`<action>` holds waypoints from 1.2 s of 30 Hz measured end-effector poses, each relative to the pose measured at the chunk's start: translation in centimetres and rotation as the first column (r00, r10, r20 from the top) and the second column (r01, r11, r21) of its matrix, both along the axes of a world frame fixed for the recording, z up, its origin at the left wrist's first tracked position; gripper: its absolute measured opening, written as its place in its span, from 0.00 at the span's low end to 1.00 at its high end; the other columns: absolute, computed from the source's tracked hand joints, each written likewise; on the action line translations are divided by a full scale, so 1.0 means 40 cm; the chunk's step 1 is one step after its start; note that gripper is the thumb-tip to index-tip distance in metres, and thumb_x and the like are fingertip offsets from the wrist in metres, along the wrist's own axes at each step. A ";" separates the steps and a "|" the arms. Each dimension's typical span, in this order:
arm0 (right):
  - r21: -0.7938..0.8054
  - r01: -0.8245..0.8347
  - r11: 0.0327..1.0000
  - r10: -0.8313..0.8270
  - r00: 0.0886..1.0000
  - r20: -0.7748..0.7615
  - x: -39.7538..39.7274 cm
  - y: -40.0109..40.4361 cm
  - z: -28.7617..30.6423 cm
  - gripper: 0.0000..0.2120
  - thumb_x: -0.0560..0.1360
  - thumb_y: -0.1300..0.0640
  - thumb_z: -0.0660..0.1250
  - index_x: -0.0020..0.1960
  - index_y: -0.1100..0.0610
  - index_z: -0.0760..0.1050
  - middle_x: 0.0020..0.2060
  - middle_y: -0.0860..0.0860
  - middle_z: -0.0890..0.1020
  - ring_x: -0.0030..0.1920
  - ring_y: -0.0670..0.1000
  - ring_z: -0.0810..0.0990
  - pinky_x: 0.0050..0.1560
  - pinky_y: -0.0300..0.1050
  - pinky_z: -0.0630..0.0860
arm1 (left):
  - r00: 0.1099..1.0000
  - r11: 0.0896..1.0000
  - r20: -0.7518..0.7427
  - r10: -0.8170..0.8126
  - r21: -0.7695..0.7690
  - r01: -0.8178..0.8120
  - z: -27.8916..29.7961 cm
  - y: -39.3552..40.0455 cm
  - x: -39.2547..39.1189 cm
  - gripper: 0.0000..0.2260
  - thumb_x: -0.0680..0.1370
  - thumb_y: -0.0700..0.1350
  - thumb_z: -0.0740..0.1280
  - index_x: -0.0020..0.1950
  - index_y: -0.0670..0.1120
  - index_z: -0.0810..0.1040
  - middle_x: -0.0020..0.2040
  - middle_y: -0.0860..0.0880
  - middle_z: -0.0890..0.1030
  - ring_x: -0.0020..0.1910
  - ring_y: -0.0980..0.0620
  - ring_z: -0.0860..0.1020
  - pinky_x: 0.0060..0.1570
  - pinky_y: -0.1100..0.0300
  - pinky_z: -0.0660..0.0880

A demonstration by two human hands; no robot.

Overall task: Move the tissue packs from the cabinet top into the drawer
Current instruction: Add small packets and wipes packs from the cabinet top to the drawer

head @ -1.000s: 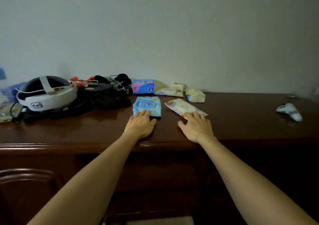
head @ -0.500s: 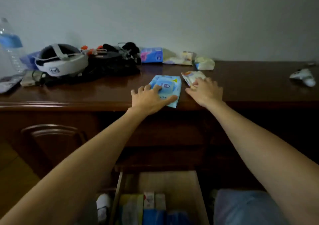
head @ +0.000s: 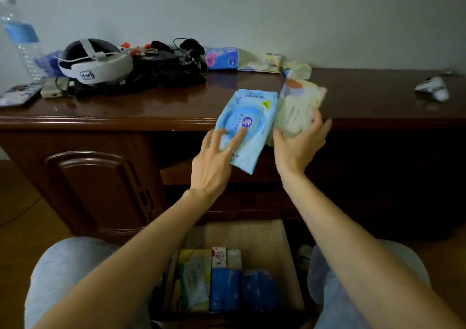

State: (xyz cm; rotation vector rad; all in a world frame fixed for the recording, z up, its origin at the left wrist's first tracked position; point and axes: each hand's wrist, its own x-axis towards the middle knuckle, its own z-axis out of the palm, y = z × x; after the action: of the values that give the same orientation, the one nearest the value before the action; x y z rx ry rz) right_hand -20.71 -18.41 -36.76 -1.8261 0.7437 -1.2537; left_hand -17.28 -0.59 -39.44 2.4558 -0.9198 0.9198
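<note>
Head: blue pack (head: 248,127) lettering unreadable.

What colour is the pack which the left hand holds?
Light blue, with a darker blue round logo; the head view shows the pack in the left hand.

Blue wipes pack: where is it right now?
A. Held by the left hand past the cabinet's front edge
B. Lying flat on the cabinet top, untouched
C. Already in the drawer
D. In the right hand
A: the left hand holds the blue wipes pack tilted over the cabinet top's front edge, above the open drawer.
</note>
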 end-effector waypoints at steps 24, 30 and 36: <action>0.823 -0.227 0.521 0.539 0.835 -0.111 -0.105 0.102 -0.570 0.11 0.80 0.49 0.63 0.49 0.54 0.81 0.33 0.51 0.85 0.34 0.51 0.84 0.30 0.40 0.76 | 0.276 0.804 -0.910 -0.308 -0.404 -0.436 -0.445 0.080 -0.108 0.40 0.67 0.45 0.82 0.74 0.51 0.65 0.66 0.49 0.68 0.63 0.52 0.73 0.60 0.53 0.78; 0.779 -0.017 0.627 0.603 0.644 -0.471 -0.123 0.082 -0.727 0.20 0.80 0.45 0.65 0.66 0.57 0.75 0.48 0.58 0.84 0.46 0.58 0.83 0.48 0.53 0.77 | -0.103 0.638 -0.868 -0.487 -0.272 -0.720 -0.568 0.127 -0.122 0.24 0.71 0.40 0.79 0.65 0.40 0.76 0.57 0.39 0.84 0.54 0.38 0.83 0.56 0.38 0.79; 0.934 -0.042 0.355 0.915 0.220 -0.338 -0.186 0.088 -0.778 0.40 0.61 0.19 0.67 0.59 0.47 0.82 0.50 0.55 0.87 0.53 0.57 0.85 0.57 0.53 0.77 | -0.015 0.366 -0.803 -0.596 -0.255 -0.895 -0.650 0.189 -0.122 0.09 0.78 0.35 0.70 0.56 0.44 0.78 0.53 0.41 0.83 0.49 0.39 0.82 0.47 0.44 0.82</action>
State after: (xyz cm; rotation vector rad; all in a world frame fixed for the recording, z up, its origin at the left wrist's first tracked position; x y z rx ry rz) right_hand -28.15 -14.87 -67.89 -1.5183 0.7815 0.7250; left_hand -22.17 6.96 -65.46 1.2686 0.6581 -0.5536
